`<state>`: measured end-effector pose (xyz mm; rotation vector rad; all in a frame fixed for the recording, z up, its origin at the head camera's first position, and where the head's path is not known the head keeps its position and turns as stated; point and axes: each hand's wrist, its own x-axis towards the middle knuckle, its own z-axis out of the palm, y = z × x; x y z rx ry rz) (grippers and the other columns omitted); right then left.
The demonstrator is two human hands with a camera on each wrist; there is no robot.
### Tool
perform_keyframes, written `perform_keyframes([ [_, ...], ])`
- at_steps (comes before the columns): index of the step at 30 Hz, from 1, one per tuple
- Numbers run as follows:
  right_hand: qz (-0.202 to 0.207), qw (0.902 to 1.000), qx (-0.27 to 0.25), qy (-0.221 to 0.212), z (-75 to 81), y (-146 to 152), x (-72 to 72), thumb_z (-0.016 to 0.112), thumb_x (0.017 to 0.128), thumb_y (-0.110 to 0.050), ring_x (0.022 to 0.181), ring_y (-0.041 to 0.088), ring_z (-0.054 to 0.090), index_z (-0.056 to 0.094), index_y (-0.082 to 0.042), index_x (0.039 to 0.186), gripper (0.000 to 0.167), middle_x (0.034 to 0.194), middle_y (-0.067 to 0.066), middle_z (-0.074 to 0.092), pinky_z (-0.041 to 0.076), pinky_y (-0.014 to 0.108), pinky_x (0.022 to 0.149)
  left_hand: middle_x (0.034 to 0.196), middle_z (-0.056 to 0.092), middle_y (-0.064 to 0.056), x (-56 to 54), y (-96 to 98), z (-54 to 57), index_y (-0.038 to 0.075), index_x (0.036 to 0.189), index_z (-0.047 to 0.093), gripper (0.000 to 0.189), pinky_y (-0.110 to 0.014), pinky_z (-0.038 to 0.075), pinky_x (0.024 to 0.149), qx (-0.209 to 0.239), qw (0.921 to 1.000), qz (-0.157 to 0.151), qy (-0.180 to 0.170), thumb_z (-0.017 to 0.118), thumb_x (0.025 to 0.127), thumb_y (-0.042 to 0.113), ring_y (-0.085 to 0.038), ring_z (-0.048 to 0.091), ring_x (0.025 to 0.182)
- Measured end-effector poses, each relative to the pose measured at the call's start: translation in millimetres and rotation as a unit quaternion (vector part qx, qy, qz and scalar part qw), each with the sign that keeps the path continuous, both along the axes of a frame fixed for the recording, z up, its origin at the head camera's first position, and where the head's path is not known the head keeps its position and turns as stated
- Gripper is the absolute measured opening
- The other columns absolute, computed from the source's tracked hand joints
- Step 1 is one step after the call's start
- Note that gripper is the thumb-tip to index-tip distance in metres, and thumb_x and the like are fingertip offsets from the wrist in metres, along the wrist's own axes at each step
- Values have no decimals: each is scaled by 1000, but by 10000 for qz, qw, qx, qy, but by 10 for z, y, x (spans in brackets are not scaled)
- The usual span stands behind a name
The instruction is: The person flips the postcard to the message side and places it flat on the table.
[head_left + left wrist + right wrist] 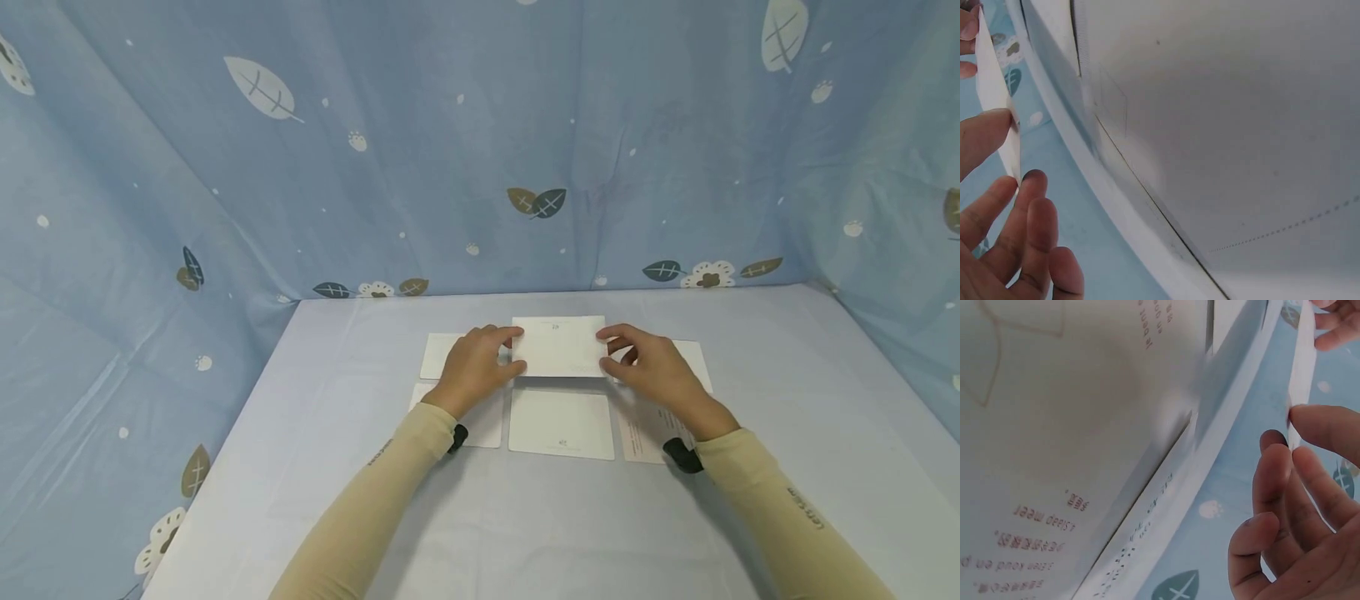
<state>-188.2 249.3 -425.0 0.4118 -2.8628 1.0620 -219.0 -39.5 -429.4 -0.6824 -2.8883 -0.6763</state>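
Note:
Between both hands, a white card with a small printed mark near its top edge is lifted over the table. My left hand pinches its left side between thumb and fingers. The right hand pinches the opposite side the same way. In the left wrist view the card is seen nearly edge-on. Just nearer than it, a similar card lies flat on the table. Under the right forearm lies a card with lines of reddish print, partly hidden by that hand.
More cards lie flat on the white table: one at back left, one at front left, one at back right. A blue curtain with leaf prints hangs behind the table and along both sides.

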Motion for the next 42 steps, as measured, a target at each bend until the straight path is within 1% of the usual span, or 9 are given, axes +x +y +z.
perform_keyframes([
  [7,-2,9978,634,-201,11,-42,0,76,91,-17,83,20,65,58,-13,135,48,112,9,71,49,34,63,101,72,4,-3,40,1,19,134,65,54,-33,46,72,-432,9979,-117,477,83,85,34,-18,61,87],
  [10,-25,9961,851,-237,-1,-55,-3,78,89,-17,81,19,65,58,-13,135,50,112,10,72,49,34,62,101,73,3,-7,57,-6,18,134,65,53,-33,46,71,-640,9960,-155,605,82,85,33,-19,62,89],
  [14,-52,9933,1098,-346,-19,-80,-8,80,87,-18,77,17,63,57,-14,135,53,112,9,72,49,36,63,107,73,0,-5,78,-22,19,134,65,53,-35,48,73,-840,9947,-131,572,82,86,33,-21,64,93],
  [18,-54,9909,1265,-461,-23,-107,-10,82,85,-18,74,16,60,57,-14,135,56,112,9,72,49,37,64,118,72,-4,-8,97,-44,19,134,65,54,-39,51,79,-967,9941,-98,491,82,86,34,-24,65,101],
  [22,-98,9886,1395,-566,-22,-126,-8,83,85,-19,77,18,60,58,-14,135,57,111,8,72,50,41,69,122,71,-4,-13,118,-61,20,135,64,54,-40,51,83,-1117,9930,-57,381,81,87,36,-24,64,104],
  [27,-99,9862,1512,-661,-39,-130,-14,83,85,-19,82,20,63,58,-14,136,57,111,8,72,52,45,74,121,71,-4,-6,141,-60,20,135,64,53,-38,50,80,-1143,9929,-17,323,81,87,35,-24,63,101],
  [32,-40,9862,1516,-661,-61,-124,-36,83,85,-19,86,22,64,58,-13,136,57,109,8,71,52,47,76,118,72,-5,0,152,-51,18,131,67,50,-38,49,78,-1072,9939,-5,264,82,86,33,-25,63,98],
  [36,6,9857,1507,-753,-62,-129,-48,82,86,-19,91,24,64,58,-11,136,56,109,8,70,52,49,80,117,72,-4,-2,156,-49,19,129,69,46,-38,49,78,-1065,9942,17,169,82,87,32,-24,62,98],
  [42,86,9831,1598,-884,-45,-118,-52,80,88,-19,93,25,61,65,-7,129,46,108,8,66,51,49,84,116,71,-3,-7,167,-45,21,121,75,34,-38,49,78,-1135,9935,-29,38,80,88,31,-24,62,100],
])
